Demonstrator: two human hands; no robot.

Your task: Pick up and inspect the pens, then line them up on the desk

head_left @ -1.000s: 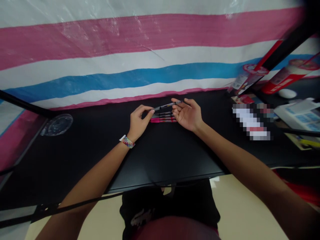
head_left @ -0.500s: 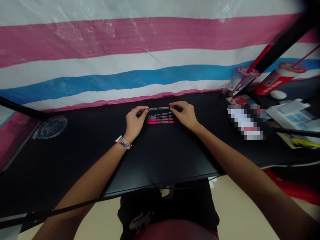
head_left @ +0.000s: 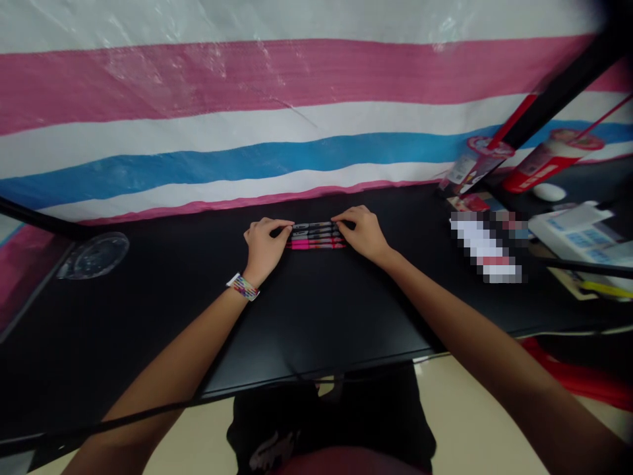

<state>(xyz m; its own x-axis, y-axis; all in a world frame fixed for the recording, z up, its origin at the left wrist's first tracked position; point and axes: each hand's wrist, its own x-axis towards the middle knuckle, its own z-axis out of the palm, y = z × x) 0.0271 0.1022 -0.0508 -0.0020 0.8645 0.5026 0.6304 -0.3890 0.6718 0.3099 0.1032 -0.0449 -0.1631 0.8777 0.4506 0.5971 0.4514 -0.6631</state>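
Several pens lie side by side in a tight row on the black table (head_left: pixel 316 303). The farthest is a black pen (head_left: pixel 312 225), pinched at its left end by my left hand (head_left: pixel 264 247) and at its right end by my right hand (head_left: pixel 363 231). Closer to me in the row are another dark pen (head_left: pixel 314 233) and a pink pen (head_left: pixel 311 245). My fingertips cover the ends of the black pen. A colourful woven band (head_left: pixel 243 287) circles my left wrist.
A clear plastic lid (head_left: pixel 93 256) lies at the left. Two drink cups with red straws, a near one (head_left: pixel 469 165) and a red one (head_left: pixel 539 165), stand at the back right by a white mouse (head_left: pixel 548 192) and papers (head_left: pixel 578 231). A striped sheet (head_left: pixel 297 119) hangs behind.
Both hands have brought the black pen down and nearer to me, against the far side of the row. The gap between it and the other pens has closed.
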